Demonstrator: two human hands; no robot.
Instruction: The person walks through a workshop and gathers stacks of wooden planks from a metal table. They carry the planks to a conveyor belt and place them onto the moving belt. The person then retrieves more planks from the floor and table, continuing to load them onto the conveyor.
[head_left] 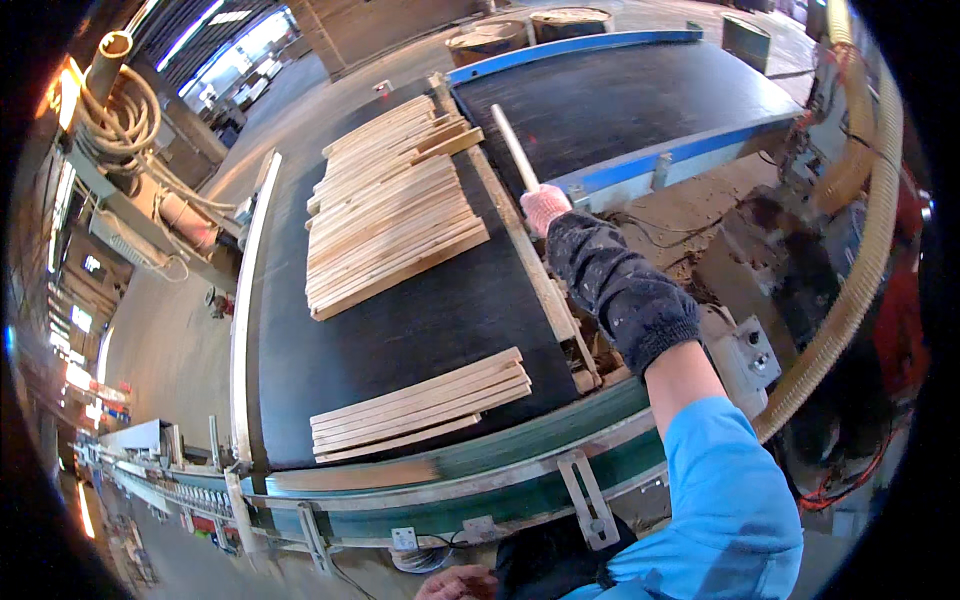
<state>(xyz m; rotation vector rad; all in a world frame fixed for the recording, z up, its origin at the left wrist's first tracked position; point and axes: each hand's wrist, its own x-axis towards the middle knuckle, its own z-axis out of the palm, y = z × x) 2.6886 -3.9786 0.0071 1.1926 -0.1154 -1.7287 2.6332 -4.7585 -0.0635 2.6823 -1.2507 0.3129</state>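
Observation:
My right hand, in a pink-and-white glove with a dark sleeve cover above it, is closed round the near end of a pale wooden stick. The stick points up and away over the near left corner of a black conveyor belt. Left of it, a broad row of wooden strips lies side by side on a black tabletop, their ends uneven. Several more strips lie together at the near edge. My left hand shows only partly at the bottom edge, its fingers mostly cut off.
A green conveyor with metal rails runs along the table's near side. Blue side rails border the black belt. A ribbed hose and a grey switch box are at the right. Drums stand at the far side.

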